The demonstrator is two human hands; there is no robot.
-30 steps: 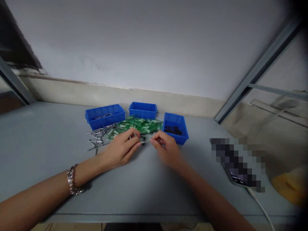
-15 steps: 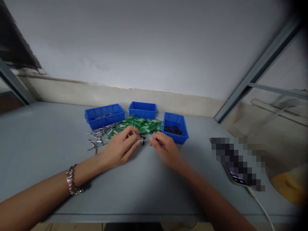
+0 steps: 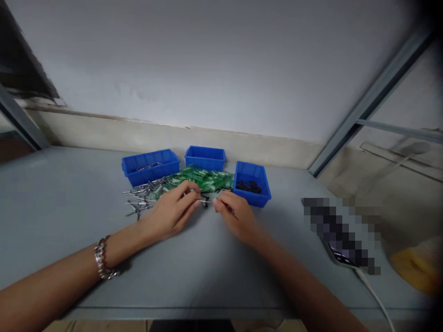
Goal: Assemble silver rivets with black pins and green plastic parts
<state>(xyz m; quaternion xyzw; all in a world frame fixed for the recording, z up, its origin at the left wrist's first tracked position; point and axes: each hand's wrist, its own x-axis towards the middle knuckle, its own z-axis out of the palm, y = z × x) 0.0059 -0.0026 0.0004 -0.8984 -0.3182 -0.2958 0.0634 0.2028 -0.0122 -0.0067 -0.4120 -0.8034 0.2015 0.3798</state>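
Observation:
A thin metal rod (image 3: 206, 201) spans the small gap between my two hands. Its left part is pinched by the fingertips of my left hand (image 3: 176, 207), which rests low over the tabletop beside the loose pieces. At the other end, the closed thumb and fingers of my right hand (image 3: 235, 214) grip the rod's tip; any small part inside them is hidden. Behind my left hand lies a heap of green translucent pieces (image 3: 199, 175). Many slim metal rods with dark sections (image 3: 138, 200) are strewn to its left. A few small black pieces lie close to my fingers.
Three blue bins stand around the heap: a left bin (image 3: 152, 175) with some metal rods, a back bin (image 3: 205, 162), and a right bin (image 3: 263, 199) containing small black parts. On the right, a phone (image 3: 341, 258) has a white cable (image 3: 375, 297) attached. A metal frame post (image 3: 367, 108) rises there.
My right hand has shifted slightly left, toward my left hand, so less of the rod shows between them. My left hand has barely moved.

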